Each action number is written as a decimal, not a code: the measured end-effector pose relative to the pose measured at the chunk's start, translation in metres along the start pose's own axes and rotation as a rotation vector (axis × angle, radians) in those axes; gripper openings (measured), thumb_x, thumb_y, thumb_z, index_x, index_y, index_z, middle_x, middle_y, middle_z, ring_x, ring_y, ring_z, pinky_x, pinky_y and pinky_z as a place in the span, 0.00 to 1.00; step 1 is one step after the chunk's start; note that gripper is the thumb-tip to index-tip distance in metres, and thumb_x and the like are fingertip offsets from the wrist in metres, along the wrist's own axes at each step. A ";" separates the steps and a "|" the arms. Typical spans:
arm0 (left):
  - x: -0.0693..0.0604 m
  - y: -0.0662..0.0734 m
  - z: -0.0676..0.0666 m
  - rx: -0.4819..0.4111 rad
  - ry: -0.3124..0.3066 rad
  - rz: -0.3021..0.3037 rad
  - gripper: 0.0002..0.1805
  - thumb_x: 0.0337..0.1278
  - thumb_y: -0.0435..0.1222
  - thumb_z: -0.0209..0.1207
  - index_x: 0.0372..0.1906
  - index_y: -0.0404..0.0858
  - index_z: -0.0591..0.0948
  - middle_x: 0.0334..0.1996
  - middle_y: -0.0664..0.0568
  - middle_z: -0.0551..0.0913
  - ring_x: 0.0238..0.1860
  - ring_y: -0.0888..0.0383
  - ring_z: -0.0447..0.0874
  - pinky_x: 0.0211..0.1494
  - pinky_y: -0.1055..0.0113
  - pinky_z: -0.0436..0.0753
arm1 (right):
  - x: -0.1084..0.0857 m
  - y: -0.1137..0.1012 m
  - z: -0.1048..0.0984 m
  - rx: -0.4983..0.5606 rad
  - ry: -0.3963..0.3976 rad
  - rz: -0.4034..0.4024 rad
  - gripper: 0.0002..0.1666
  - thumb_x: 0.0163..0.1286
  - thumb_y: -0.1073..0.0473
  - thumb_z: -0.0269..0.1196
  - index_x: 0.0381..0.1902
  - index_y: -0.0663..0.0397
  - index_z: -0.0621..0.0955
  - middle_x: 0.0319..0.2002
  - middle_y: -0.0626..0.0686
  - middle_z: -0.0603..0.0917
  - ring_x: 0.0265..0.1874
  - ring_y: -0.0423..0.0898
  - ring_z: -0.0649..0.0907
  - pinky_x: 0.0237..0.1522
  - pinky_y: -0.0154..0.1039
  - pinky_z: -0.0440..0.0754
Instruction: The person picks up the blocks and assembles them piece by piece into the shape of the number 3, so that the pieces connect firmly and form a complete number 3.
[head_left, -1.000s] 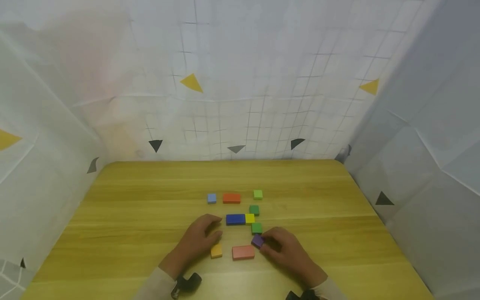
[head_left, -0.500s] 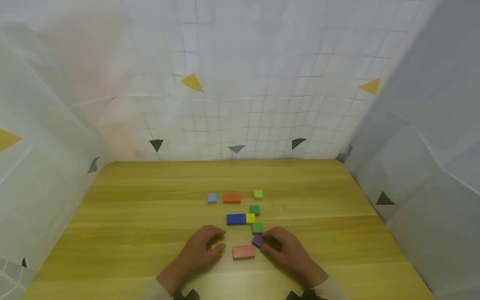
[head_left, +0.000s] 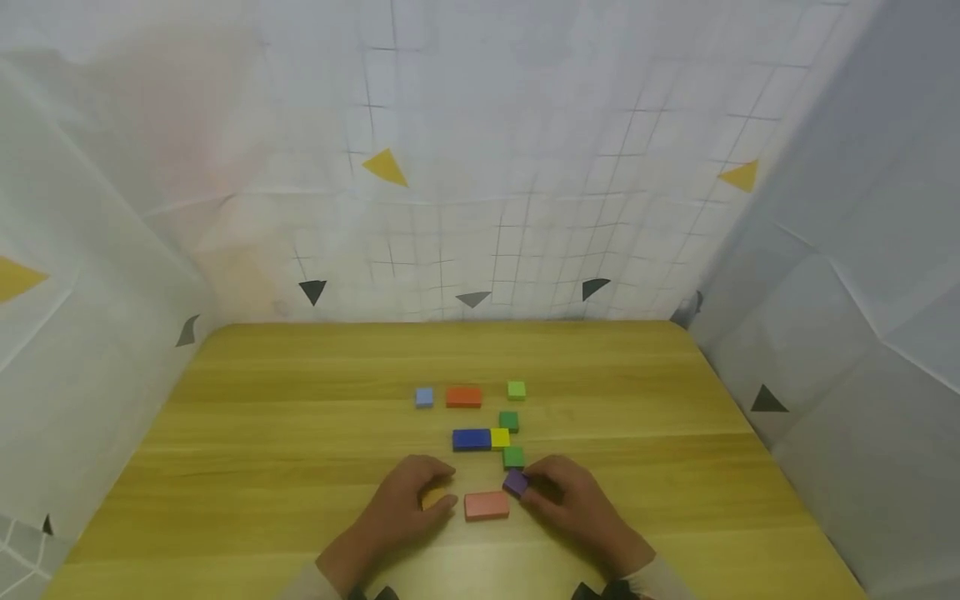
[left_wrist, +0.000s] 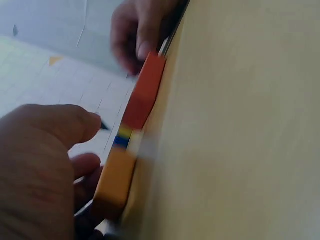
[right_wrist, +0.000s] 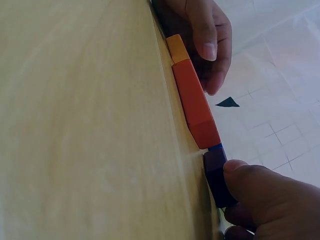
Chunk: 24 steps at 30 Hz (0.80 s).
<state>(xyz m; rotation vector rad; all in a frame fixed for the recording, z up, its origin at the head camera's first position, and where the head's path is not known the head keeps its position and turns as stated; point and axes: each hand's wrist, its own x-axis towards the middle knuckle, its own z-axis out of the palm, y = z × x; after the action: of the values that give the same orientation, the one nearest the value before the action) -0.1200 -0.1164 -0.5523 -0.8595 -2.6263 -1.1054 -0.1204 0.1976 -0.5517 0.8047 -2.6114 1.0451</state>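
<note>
In the head view my right hand (head_left: pixel 576 502) pinches a small purple block (head_left: pixel 515 482) between thumb and fingers, and the block sits at an angle on the table. My left hand (head_left: pixel 396 507) curves around a small orange block (head_left: pixel 432 497), partly covered by it. The left wrist view shows that thumb held apart from the orange block (left_wrist: pixel 115 185). Between the two hands lies a long salmon-pink block (head_left: pixel 487 506). Just beyond the purple block is a green block (head_left: pixel 513 457). The right wrist view shows the right thumb against the purple block (right_wrist: pixel 216 175).
A dark blue block (head_left: pixel 471 440) touches a yellow block (head_left: pixel 500 438), with another green block (head_left: pixel 508 421) behind. Farther back are a light blue block (head_left: pixel 424 397), a red block (head_left: pixel 463 397) and a light green block (head_left: pixel 516 390). White sheeting (head_left: pixel 480 167) borders the wooden table (head_left: pixel 300 400).
My left hand has come down toward the near side and slightly right, and now surrounds the orange block. The right hand stays in place with the purple block.
</note>
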 end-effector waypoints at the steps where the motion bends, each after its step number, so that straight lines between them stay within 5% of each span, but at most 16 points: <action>1: 0.000 0.002 0.003 0.011 0.005 0.019 0.18 0.60 0.47 0.66 0.52 0.45 0.83 0.48 0.61 0.82 0.51 0.62 0.78 0.56 0.60 0.80 | 0.000 0.000 0.000 -0.001 0.001 -0.006 0.17 0.63 0.48 0.71 0.49 0.41 0.83 0.46 0.37 0.83 0.46 0.35 0.81 0.49 0.40 0.83; 7: 0.000 0.018 0.009 0.053 0.005 0.075 0.20 0.61 0.51 0.64 0.51 0.44 0.83 0.46 0.60 0.81 0.47 0.63 0.78 0.52 0.63 0.82 | 0.001 0.000 0.001 -0.006 0.011 -0.019 0.16 0.62 0.50 0.72 0.47 0.42 0.84 0.45 0.38 0.84 0.45 0.35 0.81 0.48 0.40 0.83; 24: 0.003 0.022 0.014 0.068 -0.092 -0.011 0.21 0.59 0.54 0.64 0.53 0.48 0.83 0.50 0.62 0.81 0.54 0.63 0.76 0.60 0.61 0.79 | 0.002 0.001 0.001 0.005 0.022 -0.049 0.16 0.61 0.53 0.73 0.47 0.42 0.84 0.45 0.37 0.83 0.45 0.36 0.82 0.49 0.40 0.83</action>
<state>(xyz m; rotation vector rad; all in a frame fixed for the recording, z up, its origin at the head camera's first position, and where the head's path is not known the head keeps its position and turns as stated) -0.1092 -0.0933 -0.5480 -0.9033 -2.7291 -0.9962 -0.1229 0.1962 -0.5523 0.8489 -2.5583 1.0417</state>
